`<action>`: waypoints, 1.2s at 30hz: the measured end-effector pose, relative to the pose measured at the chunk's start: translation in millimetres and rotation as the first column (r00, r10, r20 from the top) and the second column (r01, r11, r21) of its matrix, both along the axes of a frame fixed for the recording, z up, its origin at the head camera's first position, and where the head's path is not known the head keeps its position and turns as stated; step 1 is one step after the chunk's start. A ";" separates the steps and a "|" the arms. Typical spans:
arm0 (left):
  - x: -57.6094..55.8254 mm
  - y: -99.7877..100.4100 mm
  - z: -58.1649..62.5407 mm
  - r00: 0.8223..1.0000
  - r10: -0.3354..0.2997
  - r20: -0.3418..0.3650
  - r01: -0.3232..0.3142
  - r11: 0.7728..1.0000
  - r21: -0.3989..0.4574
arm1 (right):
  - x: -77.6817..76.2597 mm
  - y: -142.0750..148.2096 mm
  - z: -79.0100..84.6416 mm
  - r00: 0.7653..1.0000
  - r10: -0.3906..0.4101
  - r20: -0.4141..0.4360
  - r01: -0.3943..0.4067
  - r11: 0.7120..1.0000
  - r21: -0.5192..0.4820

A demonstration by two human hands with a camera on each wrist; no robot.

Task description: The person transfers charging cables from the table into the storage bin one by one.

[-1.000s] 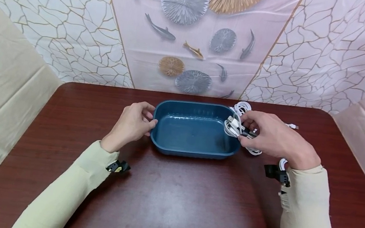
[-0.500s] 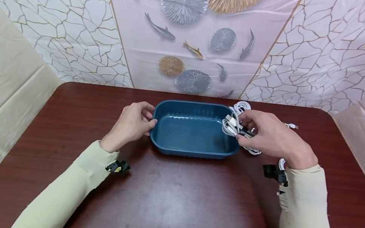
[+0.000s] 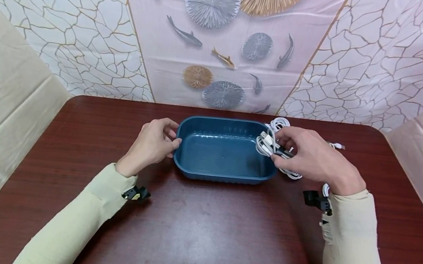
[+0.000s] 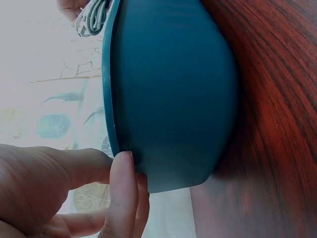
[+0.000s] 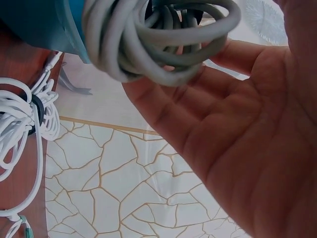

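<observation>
A blue oval-cornered plastic basin (image 3: 221, 177) stands on the table near its back edge. My left hand (image 3: 153, 142) pinches the basin's left rim between thumb and fingers; the left wrist view shows the thumb and fingers (image 4: 124, 183) on either side of the rim (image 4: 107, 89). Over the basin's right end, my right hand (image 3: 307, 155) grips a coiled white USB cable (image 3: 266, 144) with a black tie around it. The coil (image 5: 158, 34) fills the top of the right wrist view, with its loops bunched against the fingers.
More white coiled cables lie right of the basin: one behind it (image 3: 279, 123) and another (image 3: 294, 175) partly under my right hand. A white cable plug (image 3: 337, 145) shows farther right. A patterned backdrop (image 3: 226, 41) stands behind the dark wood table (image 3: 199, 227).
My right hand has shifted slightly left, carrying the coiled cable a little farther over the basin's right end. The left hand keeps its place on the rim.
</observation>
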State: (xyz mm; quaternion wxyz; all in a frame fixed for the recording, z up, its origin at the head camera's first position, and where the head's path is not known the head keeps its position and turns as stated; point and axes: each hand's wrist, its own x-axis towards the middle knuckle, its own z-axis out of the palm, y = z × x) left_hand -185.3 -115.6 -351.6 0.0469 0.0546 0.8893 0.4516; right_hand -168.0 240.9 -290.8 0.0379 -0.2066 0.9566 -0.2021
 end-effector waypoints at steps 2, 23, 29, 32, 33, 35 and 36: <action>0.2 0.0 -0.1 1.000 0.000 0.001 0.000 1.000 0.001 | 0.0 -0.1 -0.1 1.000 0.000 -0.004 0.000 1.000 -0.001; -0.2 -0.4 -0.4 1.000 -0.004 -0.005 0.004 1.000 -0.013 | -0.6 -3.0 -0.9 1.000 -0.010 0.012 0.010 1.000 -0.014; -0.7 -0.3 -0.4 1.000 0.003 0.006 -0.003 1.000 -0.015 | -0.9 -4.4 -1.3 1.000 -0.010 0.014 0.011 1.000 -0.021; -0.9 -0.4 -0.4 1.000 0.004 0.010 -0.004 1.000 -0.016 | -1.2 -4.9 -1.8 1.000 -0.012 0.019 0.013 1.000 -0.021; -0.9 -0.4 -0.5 1.000 0.004 0.010 -0.003 1.000 -0.017 | -1.4 -4.9 -2.0 1.000 -0.014 0.020 0.014 1.000 -0.021; -1.0 -0.3 -0.5 1.000 0.002 0.009 -0.002 1.000 -0.019 | -1.6 -4.7 -2.3 1.000 -0.014 0.016 0.014 1.000 -0.018; -1.0 -0.3 -0.5 1.000 0.001 0.008 -0.001 1.000 -0.020 | -1.8 -4.6 -2.4 1.000 -0.014 0.014 0.014 1.000 -0.016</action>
